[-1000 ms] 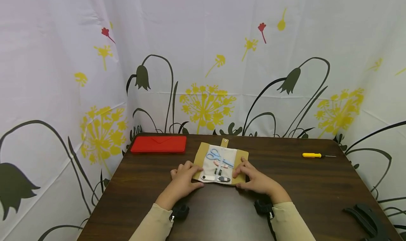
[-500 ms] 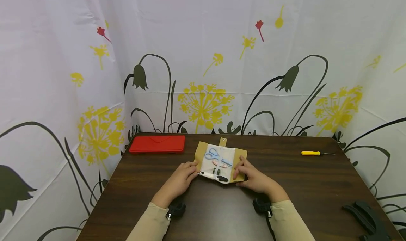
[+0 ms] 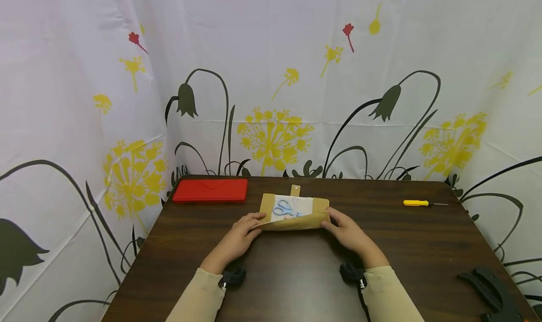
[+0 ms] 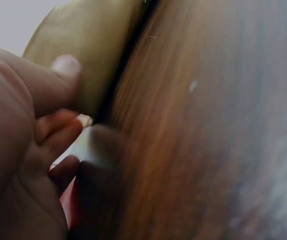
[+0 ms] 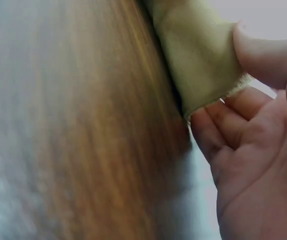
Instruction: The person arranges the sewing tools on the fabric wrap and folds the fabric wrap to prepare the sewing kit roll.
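A tan fabric sewing kit pouch [image 3: 292,225] lies at the middle of the table, its near part folded up over the white lining. Light blue scissors [image 3: 281,208] show on that lining beyond the fold. A tab [image 3: 295,190] with a metal snap sticks out from the far edge. My left hand [image 3: 237,239] pinches the fold's left end, thumb on the tan cloth [image 4: 91,37] in the left wrist view. The right end is held between thumb and fingers of my right hand [image 3: 351,235]. In the right wrist view the cloth [image 5: 196,60] has a frayed edge.
A red case [image 3: 210,191] sits at the back left of the dark wooden table [image 3: 296,284]. Toward the back right lies a yellow-handled screwdriver [image 3: 417,203]. Some curved black object [image 3: 491,291] is at the front right. A flowered curtain [image 3: 271,53] hangs behind.
The pouch's near edge has been lifted and folded away from me, covering the lower items that showed on the lining. Both hands have shifted to the ends of the fold.
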`<state>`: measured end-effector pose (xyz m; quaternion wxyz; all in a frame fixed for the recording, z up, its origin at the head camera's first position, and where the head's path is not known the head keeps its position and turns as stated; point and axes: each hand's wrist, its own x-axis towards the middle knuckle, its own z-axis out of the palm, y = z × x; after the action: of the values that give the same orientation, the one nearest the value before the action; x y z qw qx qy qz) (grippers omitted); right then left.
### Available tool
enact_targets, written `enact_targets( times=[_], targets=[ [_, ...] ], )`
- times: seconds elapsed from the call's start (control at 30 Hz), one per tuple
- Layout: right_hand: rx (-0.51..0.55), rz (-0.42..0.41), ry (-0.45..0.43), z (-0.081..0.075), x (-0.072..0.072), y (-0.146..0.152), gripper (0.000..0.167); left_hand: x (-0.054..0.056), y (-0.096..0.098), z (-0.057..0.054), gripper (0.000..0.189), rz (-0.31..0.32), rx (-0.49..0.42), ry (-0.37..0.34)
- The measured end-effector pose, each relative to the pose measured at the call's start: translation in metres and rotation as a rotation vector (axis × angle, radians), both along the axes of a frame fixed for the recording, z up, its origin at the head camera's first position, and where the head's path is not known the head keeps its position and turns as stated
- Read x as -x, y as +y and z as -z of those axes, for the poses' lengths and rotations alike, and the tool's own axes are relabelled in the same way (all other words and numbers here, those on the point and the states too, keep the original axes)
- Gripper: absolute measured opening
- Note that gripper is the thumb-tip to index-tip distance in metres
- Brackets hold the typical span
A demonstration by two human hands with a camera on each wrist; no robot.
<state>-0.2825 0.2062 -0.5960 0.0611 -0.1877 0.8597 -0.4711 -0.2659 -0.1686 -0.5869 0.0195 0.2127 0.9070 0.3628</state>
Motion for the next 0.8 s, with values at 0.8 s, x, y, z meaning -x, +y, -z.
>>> enact_targets(
  times=[0.8],
  targets=[
    [-0.018,-0.007,-0.068,0.0023,-0.0019,-0.0022,0.025,-0.0035,0.0051,-0.0084,0.024,-0.155,-0.045,-0.108]
  ],
)
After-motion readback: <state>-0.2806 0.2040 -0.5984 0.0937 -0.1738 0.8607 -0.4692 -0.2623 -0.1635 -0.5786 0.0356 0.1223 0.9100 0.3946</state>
